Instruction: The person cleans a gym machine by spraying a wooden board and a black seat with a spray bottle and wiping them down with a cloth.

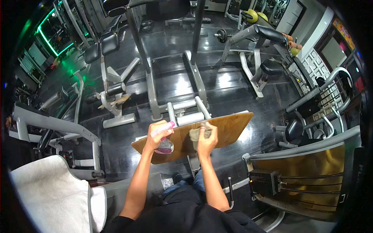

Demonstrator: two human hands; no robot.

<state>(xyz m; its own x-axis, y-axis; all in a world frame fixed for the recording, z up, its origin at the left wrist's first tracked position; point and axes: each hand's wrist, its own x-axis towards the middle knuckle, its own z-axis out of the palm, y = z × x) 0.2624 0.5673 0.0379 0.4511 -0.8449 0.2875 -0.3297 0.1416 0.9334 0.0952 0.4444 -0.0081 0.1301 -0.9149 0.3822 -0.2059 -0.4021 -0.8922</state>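
Note:
In my left hand is a spray bottle with a pink and white head and purplish liquid in its clear body. The fingers wrap round its neck, and the nozzle points up to the right. My right hand grips a crumpled greyish cloth, bunched under the fingers at the face of a brown wooden board. The board is tilted and fixed to a grey metal machine frame. Both hands are over it, the bottle overlapping its left part in this view.
A white towel drapes over equipment at the lower left. A weight-stack machine with a brass-coloured panel stands close on the right. Padded benches and a preacher-style bench stand farther back on the dark, shiny floor.

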